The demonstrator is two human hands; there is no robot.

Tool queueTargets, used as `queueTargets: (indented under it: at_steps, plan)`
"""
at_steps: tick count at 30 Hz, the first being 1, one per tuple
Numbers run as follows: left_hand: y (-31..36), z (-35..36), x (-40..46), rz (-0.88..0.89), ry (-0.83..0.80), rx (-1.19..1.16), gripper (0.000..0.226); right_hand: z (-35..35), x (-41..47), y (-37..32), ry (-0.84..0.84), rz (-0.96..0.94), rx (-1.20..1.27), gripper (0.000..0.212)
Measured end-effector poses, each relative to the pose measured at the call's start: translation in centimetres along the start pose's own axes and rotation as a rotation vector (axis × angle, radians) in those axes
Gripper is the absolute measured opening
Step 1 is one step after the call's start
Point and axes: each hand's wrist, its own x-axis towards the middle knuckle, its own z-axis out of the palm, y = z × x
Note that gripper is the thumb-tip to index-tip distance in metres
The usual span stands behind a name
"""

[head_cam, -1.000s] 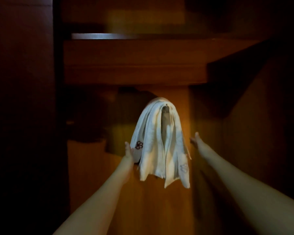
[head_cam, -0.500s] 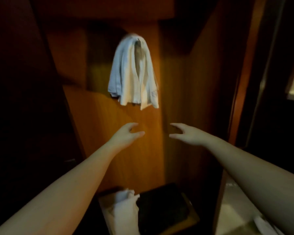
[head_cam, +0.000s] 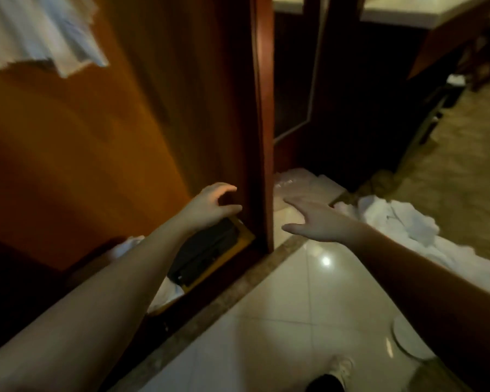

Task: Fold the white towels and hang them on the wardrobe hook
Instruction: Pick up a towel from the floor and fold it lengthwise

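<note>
Both hands were empty: the left hand (head_cam: 212, 206) loosely curled inside the wardrobe (head_cam: 159, 108), the right hand (head_cam: 314, 219) spread over the tiled floor (head_cam: 280, 306). One white towel (head_cam: 40, 32) hung blurred at upper left; a crumpled white heap (head_cam: 402, 222) lay on the floor, count unclear. No writing was legible.

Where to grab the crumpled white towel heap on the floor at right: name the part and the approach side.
Pinch a raised fold at the top of the crumpled white towel heap, coming from above with the right hand, open and nearest. It lies loose on the floor, with no flat edge showing.
</note>
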Motion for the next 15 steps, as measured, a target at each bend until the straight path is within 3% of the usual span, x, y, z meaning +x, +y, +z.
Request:
queueTargets:
  at_steps: [15]
  plan:
    - [17.5,22.9,23.1,-0.025,-0.325,-0.053,0.055,2.9,-5.8,32.9,-0.135,0.49,0.261,0.076]
